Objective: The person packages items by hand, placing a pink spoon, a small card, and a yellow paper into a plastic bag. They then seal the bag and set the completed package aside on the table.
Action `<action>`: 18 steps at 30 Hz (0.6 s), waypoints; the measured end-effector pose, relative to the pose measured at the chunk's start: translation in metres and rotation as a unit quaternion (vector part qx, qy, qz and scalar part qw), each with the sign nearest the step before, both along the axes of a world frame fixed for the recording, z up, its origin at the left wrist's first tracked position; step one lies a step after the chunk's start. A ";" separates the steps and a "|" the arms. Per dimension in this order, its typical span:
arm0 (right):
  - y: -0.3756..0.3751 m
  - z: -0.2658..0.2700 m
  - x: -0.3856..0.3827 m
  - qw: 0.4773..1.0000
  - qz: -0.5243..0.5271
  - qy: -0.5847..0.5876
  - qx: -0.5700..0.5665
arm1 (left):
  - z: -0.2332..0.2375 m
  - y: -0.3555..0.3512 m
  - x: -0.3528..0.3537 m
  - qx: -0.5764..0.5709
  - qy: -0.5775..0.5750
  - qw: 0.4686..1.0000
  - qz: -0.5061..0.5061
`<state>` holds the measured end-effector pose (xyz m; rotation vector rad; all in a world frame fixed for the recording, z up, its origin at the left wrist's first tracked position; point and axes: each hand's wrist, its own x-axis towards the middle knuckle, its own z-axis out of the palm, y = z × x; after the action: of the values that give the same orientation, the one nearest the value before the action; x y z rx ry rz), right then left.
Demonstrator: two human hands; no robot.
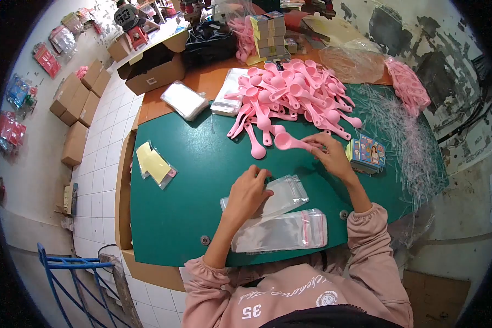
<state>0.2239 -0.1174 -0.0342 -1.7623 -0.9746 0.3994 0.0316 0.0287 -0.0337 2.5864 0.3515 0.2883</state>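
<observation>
In my right hand [329, 154] is a pink scoop [290, 141], pinched by its handle with the bowl pointing left. My left hand [249, 191] has its fingers curled at a clear plastic bag [284, 195], the thumb lying against it. Closer to my body lies a stack of clear resealable bags [279, 230]. Beyond my hands rises a heap of pink scoops [298, 90], with one loose scoop [255, 143] at its near edge. A stack of printed cards [368, 154] stands just right of my right hand.
Packed bags with yellow cards [156, 164] lie on the left of the green table [175, 218]. Bundles of clear bags [185, 100] sit near the back. An open cardboard box [150, 74] stands at the back left. Shredded plastic [404, 136] covers the right edge.
</observation>
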 end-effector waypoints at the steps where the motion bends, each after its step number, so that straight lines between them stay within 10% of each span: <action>1: 0.001 -0.004 0.003 1.000 0.001 -0.002 0.000 | -0.005 0.006 0.006 0.000 -0.002 1.000 0.001; 4: 0.011 -0.018 0.011 0.988 0.091 0.085 0.086 | -0.010 0.024 0.022 -0.107 0.063 0.989 -0.082; 9: 0.019 -0.034 0.008 0.972 -0.045 0.134 0.185 | -0.004 0.026 0.032 -0.314 0.012 0.949 -0.015; 18: 0.019 -0.032 0.006 0.946 -0.150 0.082 0.274 | -0.039 0.040 0.040 -0.213 -0.133 0.963 -0.102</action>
<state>0.2296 -0.0987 -0.0665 -1.3134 -0.6057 0.0628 0.0712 0.0688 -0.0728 2.1059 0.0382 0.4287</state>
